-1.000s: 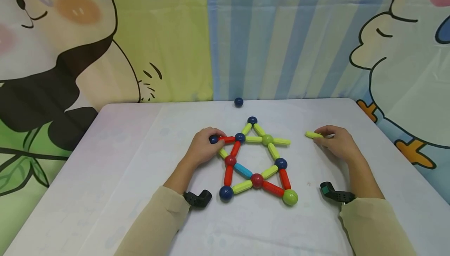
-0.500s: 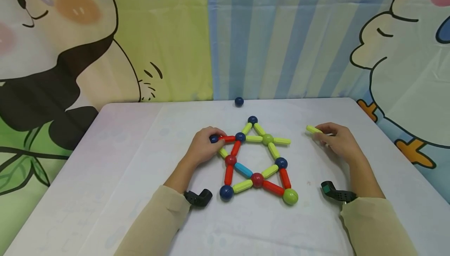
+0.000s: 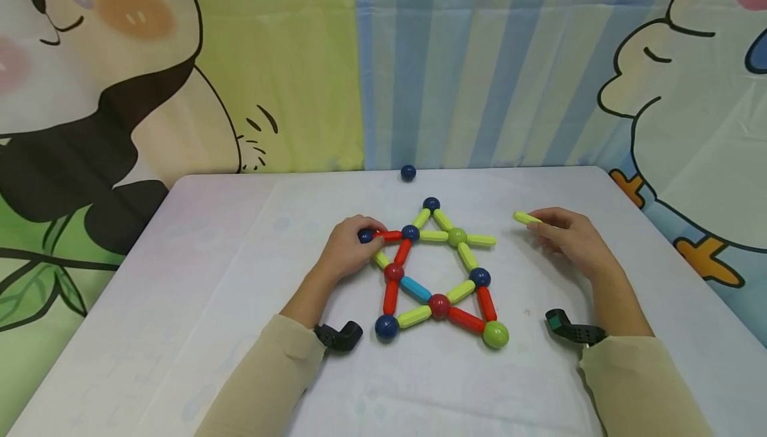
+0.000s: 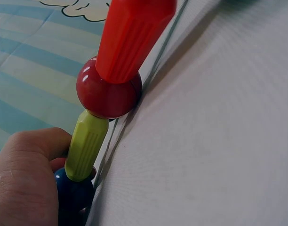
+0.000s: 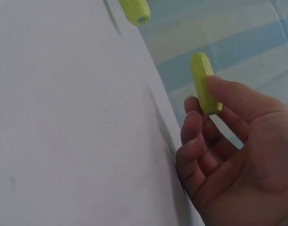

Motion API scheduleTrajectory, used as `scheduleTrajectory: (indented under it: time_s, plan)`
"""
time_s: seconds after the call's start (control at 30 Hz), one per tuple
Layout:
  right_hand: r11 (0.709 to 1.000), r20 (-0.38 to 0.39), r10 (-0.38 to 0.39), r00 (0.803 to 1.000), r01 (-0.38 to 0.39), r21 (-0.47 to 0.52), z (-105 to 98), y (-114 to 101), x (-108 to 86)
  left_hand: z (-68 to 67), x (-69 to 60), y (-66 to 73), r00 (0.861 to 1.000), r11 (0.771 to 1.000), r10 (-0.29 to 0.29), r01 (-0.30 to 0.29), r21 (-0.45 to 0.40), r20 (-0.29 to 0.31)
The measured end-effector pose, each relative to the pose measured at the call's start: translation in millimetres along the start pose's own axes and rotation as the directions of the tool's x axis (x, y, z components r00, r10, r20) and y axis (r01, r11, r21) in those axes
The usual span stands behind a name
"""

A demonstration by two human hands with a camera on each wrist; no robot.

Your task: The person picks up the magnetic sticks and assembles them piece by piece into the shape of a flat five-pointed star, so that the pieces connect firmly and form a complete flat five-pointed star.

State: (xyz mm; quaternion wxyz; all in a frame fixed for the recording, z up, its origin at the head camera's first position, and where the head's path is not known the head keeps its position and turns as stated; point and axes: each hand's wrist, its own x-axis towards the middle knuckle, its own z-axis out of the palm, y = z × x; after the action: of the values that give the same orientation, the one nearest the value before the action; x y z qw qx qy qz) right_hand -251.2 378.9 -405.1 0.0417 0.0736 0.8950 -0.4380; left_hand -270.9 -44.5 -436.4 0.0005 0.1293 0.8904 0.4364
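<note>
On the table lies a flat frame of magnetic sticks and balls in red, yellow-green and blue. My left hand (image 3: 349, 250) holds its left corner, with thumb and fingers about a dark blue ball (image 3: 365, 236). A red stick (image 3: 391, 236) and a yellow-green stick (image 4: 86, 147) run from that corner; the second meets a red ball (image 4: 108, 89). Off to the frame's right, my right hand (image 3: 573, 240) pinches a loose yellow-green stick (image 5: 206, 84) between thumb and fingers, raised above the table. Nearest to it, another yellow-green stick (image 3: 481, 240) juts from the green ball (image 3: 457, 236).
A single dark blue ball (image 3: 408, 172) sits at the table's back edge, behind the frame. The white-covered table (image 3: 180, 317) ends at a printed curtain (image 3: 467, 64). Each wrist wears a black device (image 3: 339, 337).
My right hand has lifted the loose yellow-green stick slightly and brought it a little to the left, toward the frame. My left hand keeps its hold on the corner.
</note>
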Motion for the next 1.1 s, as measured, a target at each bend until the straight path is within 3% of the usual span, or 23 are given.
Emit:
scheduleTrajectory:
  time_s: [0.33, 0.6, 0.8, 1.1]
  plan:
    - [0.998, 0.141, -0.036, 0.989, 0.027, 0.063, 8, -10, -0.5, -0.1, 0.4, -0.6, 1.000, 1.000, 0.009, -0.009, -0.008, 0.004]
    - [0.987, 0.271, -0.067, 0.960, 0.025, 0.158, 12, -14, -2.3, -0.9, 0.2, -0.1, 1.000, 1.000, 0.020, -0.020, -0.007, 0.003]
    - [0.979, 0.317, -0.079, 0.945, 0.014, 0.204, 13, -14, -4.5, -0.4, 0.3, -0.4, 1.000, 1.000, 0.015, -0.015, -0.015, 0.006]
    - [0.974, 0.438, -0.112, 0.892, 0.012, 0.224, 14, -14, -4.5, -1.1, 0.2, 0.7, 1.000, 1.000, 0.002, -0.002, -0.013, 0.011]
